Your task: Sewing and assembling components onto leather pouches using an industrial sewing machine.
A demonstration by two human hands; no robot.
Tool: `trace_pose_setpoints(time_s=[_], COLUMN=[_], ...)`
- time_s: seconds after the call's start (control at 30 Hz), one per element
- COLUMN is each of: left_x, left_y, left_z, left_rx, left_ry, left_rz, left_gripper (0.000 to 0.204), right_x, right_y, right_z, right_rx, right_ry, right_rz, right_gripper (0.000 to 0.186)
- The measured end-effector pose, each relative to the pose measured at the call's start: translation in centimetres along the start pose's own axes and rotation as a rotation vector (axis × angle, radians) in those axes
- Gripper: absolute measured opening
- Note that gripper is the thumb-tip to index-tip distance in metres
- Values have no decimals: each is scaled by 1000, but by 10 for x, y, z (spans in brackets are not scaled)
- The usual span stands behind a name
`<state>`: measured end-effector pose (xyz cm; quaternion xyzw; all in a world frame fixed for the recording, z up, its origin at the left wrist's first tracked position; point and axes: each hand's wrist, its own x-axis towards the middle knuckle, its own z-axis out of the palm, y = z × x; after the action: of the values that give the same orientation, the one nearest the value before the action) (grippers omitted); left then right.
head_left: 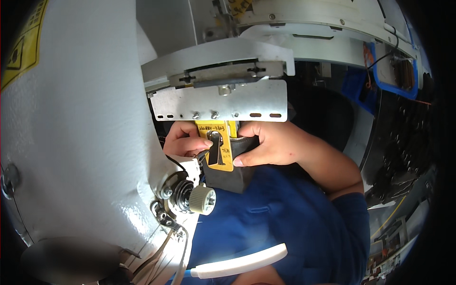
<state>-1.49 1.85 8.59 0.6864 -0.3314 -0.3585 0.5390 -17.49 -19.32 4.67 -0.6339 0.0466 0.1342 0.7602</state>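
A yellow plate (204, 128) with a keyhole-like cutout and handwriting hangs under a slotted metal bracket. Behind and beside it is a dark piece of material with a metal zipper (245, 138). My right hand (270, 145) reaches in from the right and grips this dark piece, its thumb low by the plate's edge and its forefinger above. On the plate's left side my left hand (184, 140) is curled, with a fingertip at the cutout. Whatever lies between its fingers is hidden by the plate and the machine.
A large white machine body (95, 118) fills the left, with a ribbed knob (202, 200) and wires low down. Overhead is the metal bracket (218, 102). A white bright bar (240, 262) crosses below. Blue bins (396, 71) stand at the upper right.
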Motion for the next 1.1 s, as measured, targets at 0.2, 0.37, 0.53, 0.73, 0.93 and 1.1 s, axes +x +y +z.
trace_pose_setpoints(time_s=[0.2, 0.37, 0.53, 0.73, 0.93, 1.1], left_x=[1, -7, 2, 0, 12, 20], left_y=[3, -4, -4, -11, -31, -49], left_z=[-3, -4, -9, -5, 2, -2], left_rx=[49, -9, 125, -149, 152, 316], left_ry=[-22, 27, -86, -35, -164, -191], left_rz=[-26, -72, 49, 18, 309, 328], left_gripper=[18, 21, 27, 15, 16, 17], right_x=[-2, -2, -6, -23, -17, -18], right_y=[1, 5, 5, -25, -23, -22], right_z=[2, 2, 2, 9, 42, 48], right_rx=[144, 162, 129, -517, -829, -1065], right_ry=[-34, -74, 12, 493, 815, 624], right_rz=[66, 84, -3, -420, -792, -783], right_gripper=[35, 33, 33, 31, 27, 25])
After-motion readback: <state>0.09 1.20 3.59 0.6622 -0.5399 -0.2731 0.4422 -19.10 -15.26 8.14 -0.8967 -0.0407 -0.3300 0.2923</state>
